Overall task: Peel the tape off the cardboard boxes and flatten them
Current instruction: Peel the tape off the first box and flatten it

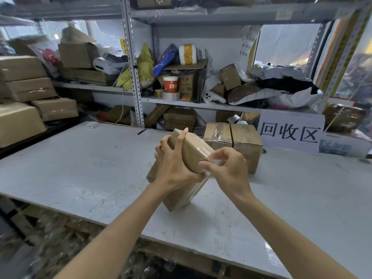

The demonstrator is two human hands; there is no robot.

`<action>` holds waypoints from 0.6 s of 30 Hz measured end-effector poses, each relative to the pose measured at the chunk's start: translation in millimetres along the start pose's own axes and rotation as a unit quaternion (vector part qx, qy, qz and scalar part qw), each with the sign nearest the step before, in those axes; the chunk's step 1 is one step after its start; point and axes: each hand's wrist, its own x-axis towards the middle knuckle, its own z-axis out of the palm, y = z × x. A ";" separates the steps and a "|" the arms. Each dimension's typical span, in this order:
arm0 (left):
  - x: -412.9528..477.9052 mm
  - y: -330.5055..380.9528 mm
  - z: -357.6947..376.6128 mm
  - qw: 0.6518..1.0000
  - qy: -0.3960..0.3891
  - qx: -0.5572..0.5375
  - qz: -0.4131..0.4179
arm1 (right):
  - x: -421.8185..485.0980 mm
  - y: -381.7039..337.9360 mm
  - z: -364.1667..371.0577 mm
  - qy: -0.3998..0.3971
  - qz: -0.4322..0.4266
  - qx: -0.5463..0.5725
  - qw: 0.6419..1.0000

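A small brown cardboard box (196, 156) stands tilted on one corner on the white table (80, 168). My left hand (173, 164) grips its left side, fingers wrapped over the upper edge. My right hand (227, 168) pinches a strip of clear tape (215, 162) at the box's right edge. Two more taped boxes (233, 141) stand side by side just behind, touching each other.
A white sign with black characters (289, 131) leans at the back right. Stacked cartons (26, 101) fill the left side. Metal shelves (136, 81) behind hold boxes, tape rolls (171, 96), a red cup (170, 83) and bags. Crumpled tape lies below the table's front edge.
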 end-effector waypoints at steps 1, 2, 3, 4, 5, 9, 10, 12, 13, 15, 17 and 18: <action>-0.7 0.2 1.4 1.000 0.000 0.015 0.014 | 5.5 -2.1 -1.7 -0.013 0.026 -0.003 1.000; -2.1 1.5 3.2 0.999 -0.003 0.029 0.026 | 11.1 -3.9 -2.8 -0.023 0.041 -0.018 0.999; -2.9 3.5 4.8 0.999 -0.006 0.039 0.032 | 15.6 -6.0 -3.5 -0.031 0.036 -0.044 0.998; -2.4 5.2 5.7 0.999 -0.007 0.044 0.030 | 18.3 -8.1 -3.8 -0.034 0.021 -0.076 0.996; -1.3 6.1 5.8 0.999 -0.009 0.047 0.026 | 19.4 -10.8 -4.1 -0.028 0.007 -0.114 0.993; 1.2 5.0 3.0 0.996 -0.038 0.071 0.044 | 14.2 -13.3 -2.6 0.015 -0.037 -0.167 0.985; 2.8 5.6 2.5 0.995 -0.046 0.074 0.045 | 11.2 -12.7 -1.1 0.019 -0.065 -0.174 0.982; 6.7 7.6 1.9 0.996 -0.053 0.067 0.033 | 4.5 -10.5 1.3 0.012 -0.160 -0.206 0.965; 8.4 8.3 1.5 0.996 -0.054 0.059 0.024 | 2.2 -8.5 1.3 -0.006 -0.201 -0.214 0.956; 11.1 9.0 1.4 0.998 -0.050 0.045 0.011 | 3.0 -4.3 -3.8 -0.079 -0.231 -0.221 0.944; 13.0 8.1 2.3 0.998 -0.047 0.034 0.008 | 10.3 0.8 -12.2 -0.133 -0.231 -0.216 0.939; 14.1 6.8 2.4 0.999 -0.044 0.028 0.005 | 13.7 3.1 -16.6 -0.144 -0.230 -0.207 0.940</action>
